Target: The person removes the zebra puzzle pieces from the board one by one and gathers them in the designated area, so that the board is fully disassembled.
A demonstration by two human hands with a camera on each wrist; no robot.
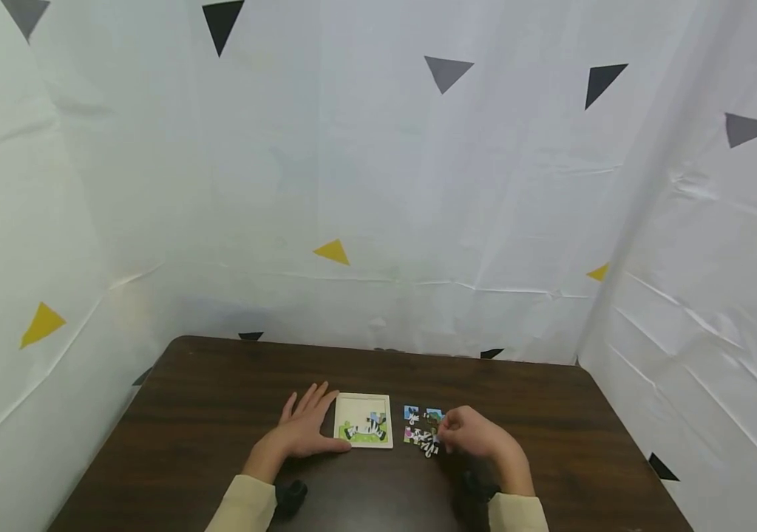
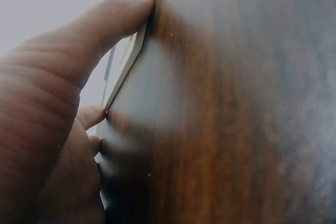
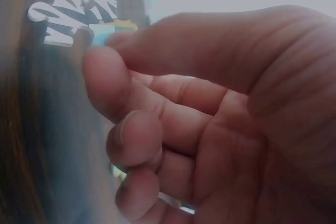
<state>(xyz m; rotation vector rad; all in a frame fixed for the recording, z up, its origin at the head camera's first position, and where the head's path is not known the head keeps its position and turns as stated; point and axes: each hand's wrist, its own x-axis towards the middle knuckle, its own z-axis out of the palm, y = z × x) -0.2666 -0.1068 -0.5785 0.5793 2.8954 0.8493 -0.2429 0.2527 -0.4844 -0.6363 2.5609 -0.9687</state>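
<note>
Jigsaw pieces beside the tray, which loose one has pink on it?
The pink-patched jigsaw piece, at the loose group's left edge, just below the blue-and-white piece in the head view. No other loose piece visibly shows pink.

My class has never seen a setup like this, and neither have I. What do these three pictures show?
There is no machine here, just a person working bare-handed. The wide picture is taken from the head, looking forward and down; the two close ones come from the left and right wrists. On the dark table lie a square puzzle tray, partly filled, and some loose pieces to its right. The left hand touches the tray at its left side, fingers spread. The right hand seems to pinch a puzzle piece between thumb and index finger.
</note>
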